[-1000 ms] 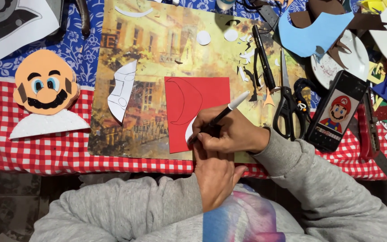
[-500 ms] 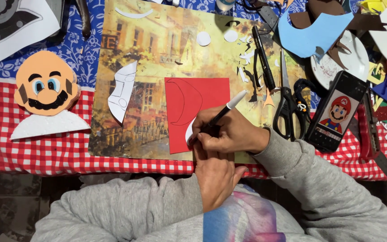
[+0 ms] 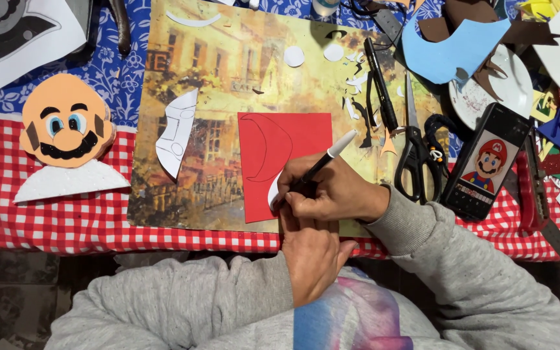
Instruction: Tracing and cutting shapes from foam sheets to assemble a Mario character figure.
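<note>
A red foam sheet (image 3: 293, 139) with a curved pencil outline lies on a picture placemat (image 3: 228, 71). My right hand (image 3: 335, 194) grips a black pen with a white cap (image 3: 324, 161), its tip down at the sheet's lower right beside a small white paper template (image 3: 273, 192). My left hand (image 3: 312, 256) lies under the right hand at the table's front edge, its fingers tucked beneath and pressing near the sheet's lower corner.
A foam cartoon face with moustache (image 3: 66, 126) lies at left. A white paper cut-out (image 3: 177, 133) rests on the placemat. Scissors (image 3: 415, 146), a black marker (image 3: 381, 84), a phone showing a cartoon character (image 3: 484, 162), blue foam (image 3: 452, 52) and scraps crowd the right.
The pen has tilted slightly as my right hand shifts a little along the template's edge. The left hand stays put.
</note>
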